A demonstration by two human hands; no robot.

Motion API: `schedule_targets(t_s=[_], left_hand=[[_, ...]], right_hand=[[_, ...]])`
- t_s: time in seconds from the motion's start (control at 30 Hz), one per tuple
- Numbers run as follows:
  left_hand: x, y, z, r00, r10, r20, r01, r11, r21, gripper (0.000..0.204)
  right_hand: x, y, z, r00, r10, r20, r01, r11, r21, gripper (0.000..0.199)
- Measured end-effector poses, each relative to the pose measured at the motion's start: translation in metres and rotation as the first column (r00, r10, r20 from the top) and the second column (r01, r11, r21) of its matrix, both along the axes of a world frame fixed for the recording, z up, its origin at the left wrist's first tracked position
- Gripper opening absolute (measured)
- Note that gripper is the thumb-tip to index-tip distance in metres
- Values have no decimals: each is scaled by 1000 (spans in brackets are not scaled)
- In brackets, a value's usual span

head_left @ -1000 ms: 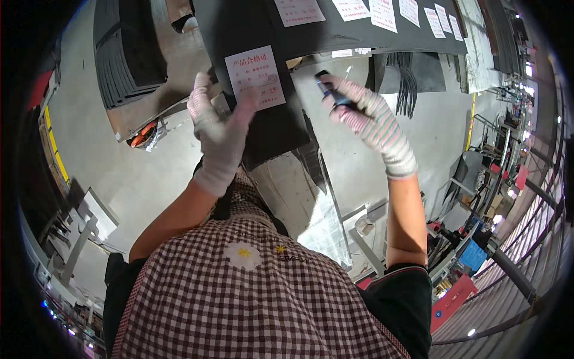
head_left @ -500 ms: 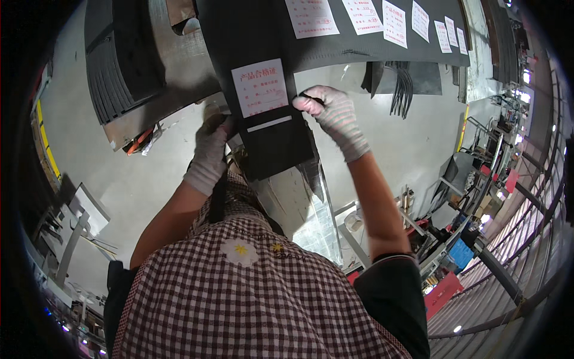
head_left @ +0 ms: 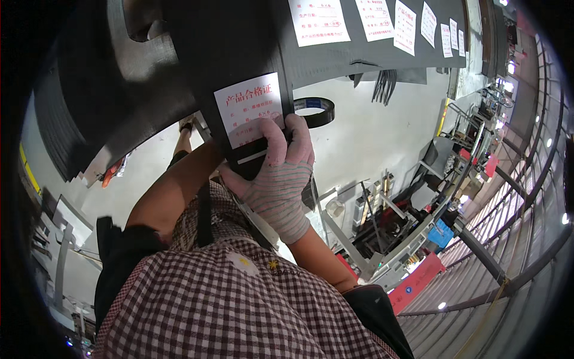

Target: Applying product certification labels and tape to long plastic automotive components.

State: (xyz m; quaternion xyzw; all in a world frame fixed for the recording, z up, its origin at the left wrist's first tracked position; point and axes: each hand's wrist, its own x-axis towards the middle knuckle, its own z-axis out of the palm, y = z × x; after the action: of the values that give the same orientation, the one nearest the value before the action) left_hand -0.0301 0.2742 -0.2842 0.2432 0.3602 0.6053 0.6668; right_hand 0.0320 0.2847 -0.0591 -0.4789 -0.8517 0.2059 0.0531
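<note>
White card (head_left: 248, 105): flat on the black slab (head_left: 263, 36), long axis running away from the wearer.
Right hand (head_left: 278, 164): gloved, set wide, fingers on the card's lower right, thumb below its left corner.
Left hand: out of sight, forearm (head_left: 179, 185) passing behind the slab, left of the card; grasp impossible to tell.
Black tape roll (head_left: 326, 113): just right of the card, past the slab's edge; right hand visibly nearer.

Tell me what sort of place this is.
Likely a factory or workshop floor: layered dark sheets on the left, a row of white printed labels on black material, and a gloved right hand on one labelled piece.
</note>
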Motion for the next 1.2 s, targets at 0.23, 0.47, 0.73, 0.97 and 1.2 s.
schedule_targets(t_s=[0.23,0.47,0.73,0.97,1.2], left_hand=[[-37,-64,-84,966,178,-187,-221,945,-243,35],[-63,-92,193,826,452,-336,-496,867,-54,29],[-69,-30,221,85,420,-903,-38,907,418,30],[-73,-24,182,126,423,-897,91,896,435,47],[-67,-20,181,104,405,-909,87,906,414,43]], right_hand=[[-7,-3,0,1000,14,0,-14,999,46,94],[3,1,5,999,-28,43,24,996,87,99],[24,63,91,816,177,-551,-458,779,-429,43],[59,121,71,933,341,-112,-358,857,-371,19],[36,123,-66,826,377,420,-245,910,-335,23]])
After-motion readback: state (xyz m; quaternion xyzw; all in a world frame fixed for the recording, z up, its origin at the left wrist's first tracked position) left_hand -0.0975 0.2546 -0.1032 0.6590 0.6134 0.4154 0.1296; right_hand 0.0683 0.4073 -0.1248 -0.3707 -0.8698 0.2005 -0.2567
